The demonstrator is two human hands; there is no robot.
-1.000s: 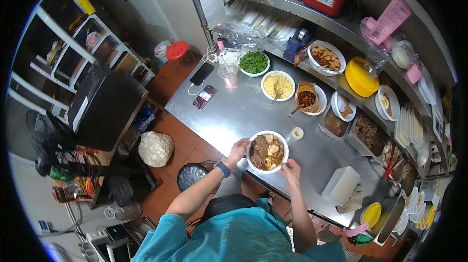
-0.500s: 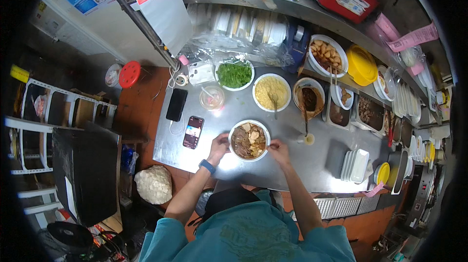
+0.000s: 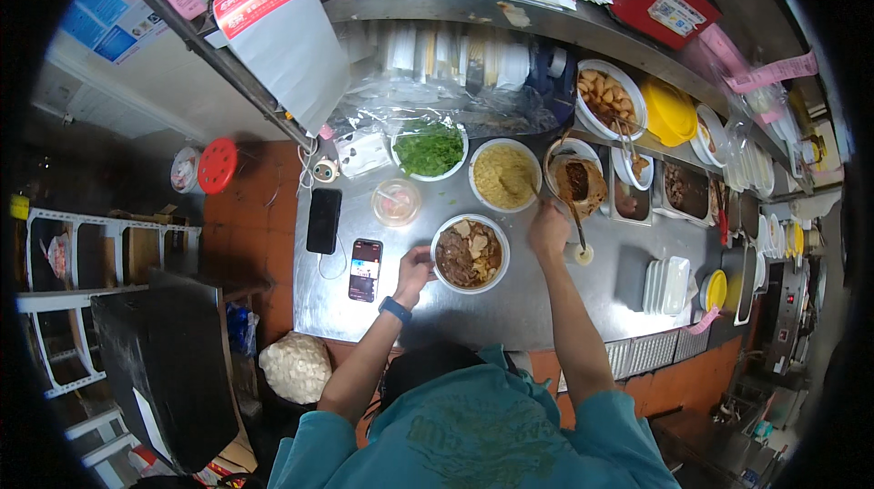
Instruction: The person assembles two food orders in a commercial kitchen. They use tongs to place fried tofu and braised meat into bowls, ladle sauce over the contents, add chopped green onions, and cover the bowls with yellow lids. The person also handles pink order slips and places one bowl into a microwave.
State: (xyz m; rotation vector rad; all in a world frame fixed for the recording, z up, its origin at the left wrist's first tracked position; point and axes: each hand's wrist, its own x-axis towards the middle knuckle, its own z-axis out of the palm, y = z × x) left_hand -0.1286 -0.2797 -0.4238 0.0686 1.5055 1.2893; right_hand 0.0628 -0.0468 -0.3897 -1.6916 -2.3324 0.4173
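White bowl [image 3: 472, 289] | left hand [image 3: 415, 274] touching | right hand [image 3: 548, 235] near yellow mince [image 3: 498, 174]

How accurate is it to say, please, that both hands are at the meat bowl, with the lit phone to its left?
Not quite: the head view shows only the left hand at the meat bowl, the lit phone to its left; the right hand is away, near the yellow food.

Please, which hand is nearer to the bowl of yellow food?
Right. The right hand is close to the near right side of the bowl of yellow food; the left hand is farther away, at the meat bowl's left edge.
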